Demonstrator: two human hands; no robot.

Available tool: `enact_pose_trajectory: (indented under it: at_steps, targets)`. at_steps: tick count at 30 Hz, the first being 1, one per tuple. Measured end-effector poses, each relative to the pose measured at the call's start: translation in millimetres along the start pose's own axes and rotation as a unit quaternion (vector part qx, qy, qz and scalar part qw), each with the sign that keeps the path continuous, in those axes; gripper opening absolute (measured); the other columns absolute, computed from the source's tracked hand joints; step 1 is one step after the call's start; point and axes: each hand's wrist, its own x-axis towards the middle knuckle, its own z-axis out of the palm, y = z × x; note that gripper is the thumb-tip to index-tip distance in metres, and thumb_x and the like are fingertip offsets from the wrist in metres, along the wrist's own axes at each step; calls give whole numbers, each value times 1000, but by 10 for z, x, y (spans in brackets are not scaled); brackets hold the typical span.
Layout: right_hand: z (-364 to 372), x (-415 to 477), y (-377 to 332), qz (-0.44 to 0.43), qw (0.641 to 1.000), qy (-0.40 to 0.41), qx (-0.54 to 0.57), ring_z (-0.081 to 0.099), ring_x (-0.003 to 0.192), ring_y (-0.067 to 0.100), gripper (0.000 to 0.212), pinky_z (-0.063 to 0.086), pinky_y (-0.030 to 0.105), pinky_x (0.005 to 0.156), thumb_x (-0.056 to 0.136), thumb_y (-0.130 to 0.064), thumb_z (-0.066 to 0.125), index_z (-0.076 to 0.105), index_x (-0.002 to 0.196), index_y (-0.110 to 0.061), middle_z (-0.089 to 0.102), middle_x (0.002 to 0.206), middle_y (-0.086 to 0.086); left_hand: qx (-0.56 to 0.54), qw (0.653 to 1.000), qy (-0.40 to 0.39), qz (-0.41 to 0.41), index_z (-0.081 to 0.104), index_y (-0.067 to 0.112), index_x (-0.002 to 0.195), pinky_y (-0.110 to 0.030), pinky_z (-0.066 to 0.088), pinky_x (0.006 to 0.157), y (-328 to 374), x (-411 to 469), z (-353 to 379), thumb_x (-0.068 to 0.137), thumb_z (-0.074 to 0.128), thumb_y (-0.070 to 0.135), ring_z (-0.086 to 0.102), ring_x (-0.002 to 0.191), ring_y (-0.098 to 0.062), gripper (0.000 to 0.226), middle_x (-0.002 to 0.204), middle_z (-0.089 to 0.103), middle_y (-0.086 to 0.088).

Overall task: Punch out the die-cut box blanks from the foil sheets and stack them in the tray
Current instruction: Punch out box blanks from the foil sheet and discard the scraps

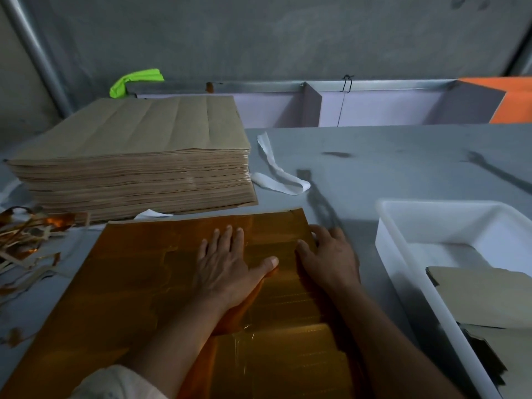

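While the left hand [227, 263] lies flat and open on the gold foil sheet [138, 283] at the near edge of the table [403, 156], the right hand [331, 254] rests on the sheet's right edge, grip hard to tell, near the white tray [387, 234] holding brown blanks [483, 289].

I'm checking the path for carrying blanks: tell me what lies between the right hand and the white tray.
Nothing but bare grey table separates the right hand from the white tray, as the head view shows.
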Motion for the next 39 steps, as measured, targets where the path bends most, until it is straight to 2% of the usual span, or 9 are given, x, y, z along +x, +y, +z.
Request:
enact_pose_trajectory:
  at_steps: [8, 15, 18, 21, 24, 28, 31, 35, 39]
  targets:
    - [1, 4, 21, -5, 1000, 10, 21, 50, 121, 24, 51, 44, 39, 97, 94, -55, 48, 46, 141, -36, 50, 128, 0, 1, 1000, 12, 2, -10, 27, 157, -41, -9, 119, 6, -3, 7, 63, 1, 97, -14, 152, -21, 117, 166, -12, 0]
    - [20, 14, 80, -25, 998, 15, 60, 53, 109, 17, 48, 42, 31, 84, 94, -57, 48, 44, 139, -44, 47, 120, -5, -17, 1000, 18, 2, -10, 28, 157, -40, -10, 119, -10, -9, 11, 64, 4, 98, -14, 151, -18, 116, 166, -11, 2]
    - [0, 18, 83, -38, 996, 17, 81, 50, 112, 15, 46, 41, 30, 85, 95, -56, 49, 44, 139, -46, 43, 119, -8, -19, 1000, 17, 0, -9, 28, 157, -40, -10, 119, 4, -1, 5, 66, 6, 98, -13, 151, -18, 115, 166, -11, 2]
    - [-27, 19, 71, -61, 994, 19, 93, 47, 116, 14, 43, 44, 33, 90, 97, -49, 50, 47, 139, -44, 39, 114, -12, -21, 1000, 22, -1, -8, 28, 157, -40, -9, 119, 9, 2, 3, 64, 4, 98, -12, 152, -17, 117, 166, -10, 2]
    - [-53, 14, 63, -79, 990, 21, 114, 45, 120, 15, 40, 47, 40, 99, 100, -40, 50, 51, 140, -39, 46, 118, -10, -22, 1000, 22, -1, -8, 28, 157, -40, -8, 120, 12, -6, -15, 64, 4, 98, -11, 152, -18, 117, 166, -9, 1]
    - [-64, 10, 44, -94, 989, 23, 108, 41, 121, 15, 38, 38, 29, 98, 101, -31, 50, 54, 138, -35, 52, 127, -6, -23, 1000, 17, -3, -8, 27, 157, -39, -9, 119, 28, -32, -51, 63, 5, 96, -12, 152, -18, 117, 166, -9, 1]
    - [-62, 2, 29, -100, 992, 3, 78, 39, 123, 16, 42, 33, 26, 95, 102, -31, 49, 48, 143, -35, 51, 134, -4, -23, 1000, 13, -4, -7, 27, 157, -39, -10, 119, 30, -51, -71, 66, 8, 96, -12, 152, -18, 115, 167, -8, 1]
    - [-67, -20, 12, -37, 997, 3, 71, 37, 135, 21, 57, 36, 36, 106, 99, -38, 53, 35, 151, -27, 39, 147, 2, -23, 1000, 13, -5, -6, 27, 158, -39, -10, 119, 34, -59, -80, 66, 7, 96, -12, 152, -19, 116, 167, -8, 1]
    - [-70, -31, -14, -29, 998, 10, 47, 43, 130, 22, 50, 38, 30, 103, 98, -38, 54, 48, 144, -21, 44, 140, 3, -22, 1000, 9, -6, -4, 27, 158, -40, -8, 119, 39, -66, -79, 64, 5, 96, -10, 152, -19, 117, 167, -6, 0]
